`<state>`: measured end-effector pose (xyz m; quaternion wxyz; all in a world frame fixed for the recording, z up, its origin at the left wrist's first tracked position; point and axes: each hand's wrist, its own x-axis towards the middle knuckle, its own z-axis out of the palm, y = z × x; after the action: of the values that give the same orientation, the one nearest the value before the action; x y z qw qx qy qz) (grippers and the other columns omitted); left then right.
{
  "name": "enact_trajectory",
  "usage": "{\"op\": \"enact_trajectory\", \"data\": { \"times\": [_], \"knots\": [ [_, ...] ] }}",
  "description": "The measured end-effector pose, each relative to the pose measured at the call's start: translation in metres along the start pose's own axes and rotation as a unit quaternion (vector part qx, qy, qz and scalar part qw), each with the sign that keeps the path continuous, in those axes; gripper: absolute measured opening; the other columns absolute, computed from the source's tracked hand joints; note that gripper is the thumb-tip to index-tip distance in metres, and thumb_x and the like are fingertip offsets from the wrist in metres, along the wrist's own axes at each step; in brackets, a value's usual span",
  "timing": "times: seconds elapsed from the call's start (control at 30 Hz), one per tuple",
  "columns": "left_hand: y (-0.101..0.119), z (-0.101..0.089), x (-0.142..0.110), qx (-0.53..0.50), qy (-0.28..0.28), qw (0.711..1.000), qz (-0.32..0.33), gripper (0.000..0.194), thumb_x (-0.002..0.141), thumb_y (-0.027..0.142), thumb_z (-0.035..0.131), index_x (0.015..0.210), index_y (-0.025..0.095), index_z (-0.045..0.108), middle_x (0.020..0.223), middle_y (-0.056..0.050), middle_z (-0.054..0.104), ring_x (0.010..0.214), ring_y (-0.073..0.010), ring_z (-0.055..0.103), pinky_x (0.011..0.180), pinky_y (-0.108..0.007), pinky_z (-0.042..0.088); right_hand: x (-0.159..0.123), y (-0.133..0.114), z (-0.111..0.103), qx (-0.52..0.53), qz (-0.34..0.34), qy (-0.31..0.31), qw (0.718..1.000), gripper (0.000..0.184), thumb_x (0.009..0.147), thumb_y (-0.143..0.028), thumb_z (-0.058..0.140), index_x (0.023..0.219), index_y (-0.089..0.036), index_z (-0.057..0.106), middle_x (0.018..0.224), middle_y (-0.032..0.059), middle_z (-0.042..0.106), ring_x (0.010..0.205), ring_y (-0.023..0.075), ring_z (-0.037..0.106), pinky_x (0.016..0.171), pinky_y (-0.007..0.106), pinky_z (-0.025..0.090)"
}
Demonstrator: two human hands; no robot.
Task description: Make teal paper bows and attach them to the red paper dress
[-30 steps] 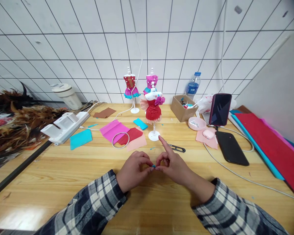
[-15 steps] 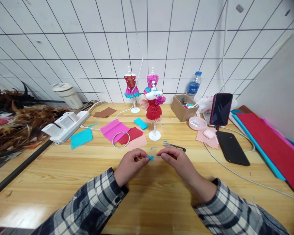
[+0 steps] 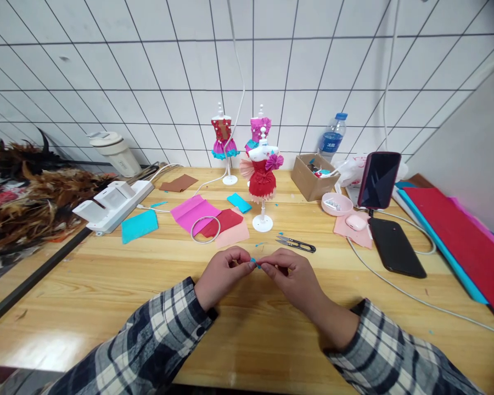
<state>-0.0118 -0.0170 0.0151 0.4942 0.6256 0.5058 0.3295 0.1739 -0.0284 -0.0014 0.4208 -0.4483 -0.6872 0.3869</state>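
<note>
One item: small blue paper scrap (image 3: 253,263), bright turquoise, crumpled, mostly hidden by fingertips.
Location: between both hands, just above the wooden counter (image 3: 107,285), near the snips (image 3: 295,244).
Writing: none legible; bottle (image 3: 331,137) label too small to read.
Left hand (image 3: 224,274): fingers curled, thumb and forefinger pinching the scrap.
Right hand (image 3: 290,274): knuckles up, fingertips pinching the same scrap.
Sleeves: plaid, forearms angled inward.

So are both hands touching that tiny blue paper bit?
Touching. The head view shows the left hand and right hand meeting fingertip to fingertip, pinching the blue paper bit between them.
</note>
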Motion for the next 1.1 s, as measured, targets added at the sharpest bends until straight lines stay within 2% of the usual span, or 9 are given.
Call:
{"op": "enact_trajectory", "data": {
  "times": [0.27,0.5,0.57,0.67,0.77,0.83,0.93,1.0,1.1],
  "knots": [
    [-0.001,0.000,0.000,-0.028,0.003,0.999,0.021,0.027,0.075,0.040,0.068,0.066,0.015,0.063,0.073,-0.002,0.059,0.072,-0.0160,0.053,0.070,-0.028,0.043,-0.002,0.001,-0.001,-0.067,-0.057,0.007,0.996,0.019,0.087,-0.030,0.058,0.095,-0.025,0.075,0.075,0.0032,0.065,0.062,0.0133,0.056,0.057,0.025,0.045],
    [-0.002,-0.001,-0.001,-0.157,0.000,0.988,-0.005,0.021,0.069,0.032,0.074,0.062,0.014,0.064,0.072,-0.001,0.057,0.072,-0.0148,0.052,0.070,-0.027,0.041,-0.006,-0.001,-0.003,-0.131,-0.178,-0.015,0.975,0.024,0.089,-0.023,0.055,0.106,-0.027,0.072,0.080,0.0041,0.068,0.071,0.0151,0.060,0.065,0.028,0.046],
    [-0.002,-0.001,-0.002,-0.173,-0.006,0.985,-0.014,0.018,0.067,0.029,0.074,0.062,0.014,0.064,0.071,-0.001,0.057,0.072,-0.0147,0.052,0.071,-0.027,0.040,-0.006,-0.002,-0.002,-0.099,-0.156,-0.022,0.983,0.023,0.088,-0.024,0.056,0.103,-0.026,0.073,0.078,0.0037,0.067,0.068,0.0140,0.059,0.062,0.026,0.046],
    [-0.001,-0.001,-0.002,-0.189,-0.019,0.981,-0.030,0.017,0.066,0.027,0.074,0.063,0.015,0.064,0.072,0.000,0.059,0.072,-0.0145,0.052,0.071,-0.028,0.040,-0.004,-0.002,-0.003,-0.033,-0.066,-0.015,0.997,0.020,0.087,-0.027,0.058,0.099,-0.024,0.074,0.074,0.0021,0.064,0.061,0.0122,0.055,0.054,0.024,0.043],
    [0.000,-0.001,-0.002,-0.202,-0.024,0.978,-0.047,0.016,0.066,0.027,0.074,0.064,0.015,0.064,0.071,0.000,0.060,0.071,-0.0142,0.052,0.071,-0.028,0.039,-0.001,0.001,-0.006,0.002,-0.008,0.028,1.000,0.026,0.087,-0.026,0.057,0.110,-0.024,0.067,0.075,0.0005,0.063,0.055,0.0107,0.049,0.052,0.024,0.042],
    [0.000,-0.001,-0.002,-0.209,-0.024,0.976,-0.060,0.017,0.066,0.028,0.074,0.065,0.015,0.064,0.071,0.000,0.060,0.070,-0.0138,0.051,0.071,-0.027,0.038,0.001,0.003,-0.009,-0.017,-0.039,0.026,0.999,0.030,0.086,-0.023,0.057,0.115,-0.025,0.063,0.083,0.0016,0.063,0.057,0.0108,0.049,0.054,0.024,0.043],
    [0.001,0.000,-0.002,-0.216,-0.038,0.972,-0.085,0.019,0.067,0.031,0.074,0.068,0.014,0.065,0.071,0.000,0.061,0.070,-0.0138,0.051,0.071,-0.027,0.037,0.002,0.005,-0.011,-0.086,-0.135,0.000,0.987,0.026,0.085,-0.020,0.059,0.109,-0.026,0.065,0.096,0.0049,0.063,0.078,0.0155,0.057,0.065,0.028,0.048],
    [0.001,0.000,-0.002,-0.216,-0.054,0.970,-0.098,0.020,0.067,0.032,0.074,0.070,0.014,0.066,0.070,0.000,0.062,0.070,-0.0139,0.051,0.071,-0.027,0.037,0.003,0.004,-0.011,-0.120,-0.181,0.005,0.976,0.018,0.085,-0.020,0.060,0.100,-0.026,0.067,0.096,0.0053,0.063,0.088,0.0179,0.058,0.073,0.031,0.048],
    [0.002,0.001,-0.002,-0.211,-0.072,0.969,-0.102,0.020,0.068,0.033,0.074,0.071,0.014,0.066,0.070,0.000,0.062,0.071,-0.0139,0.050,0.071,-0.027,0.036,0.002,0.003,-0.010,-0.153,-0.216,0.024,0.964,0.011,0.084,-0.019,0.062,0.091,-0.025,0.068,0.093,0.0043,0.064,0.086,0.0175,0.059,0.075,0.032,0.047]
  ]
}}
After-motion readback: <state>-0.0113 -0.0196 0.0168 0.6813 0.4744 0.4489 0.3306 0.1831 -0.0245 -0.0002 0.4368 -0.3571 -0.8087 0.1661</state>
